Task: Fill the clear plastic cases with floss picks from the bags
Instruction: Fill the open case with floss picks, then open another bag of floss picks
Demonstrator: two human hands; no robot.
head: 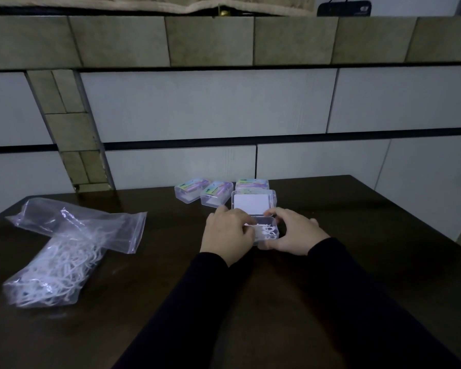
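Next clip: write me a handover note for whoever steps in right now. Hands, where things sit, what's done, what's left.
Left hand: pinching floss picks into the open case.
Right hand: gripping that case's right side.
Its lid is flipped back, away from the person.
Three closed cases sit behind it; their contents are unclear.
Bag of picks lies at table left, another bag behind it.
Done: open case partly filled.
Left: top it up, shut the lid, go on to any unfilled cases.

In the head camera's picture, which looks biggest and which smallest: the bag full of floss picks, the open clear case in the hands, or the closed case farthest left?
1. Bag of floss picks, nearest the camera.
2. Open case, lid up.
3. Leftmost closed case, lying farther back, so perhaps really the open case's equal.
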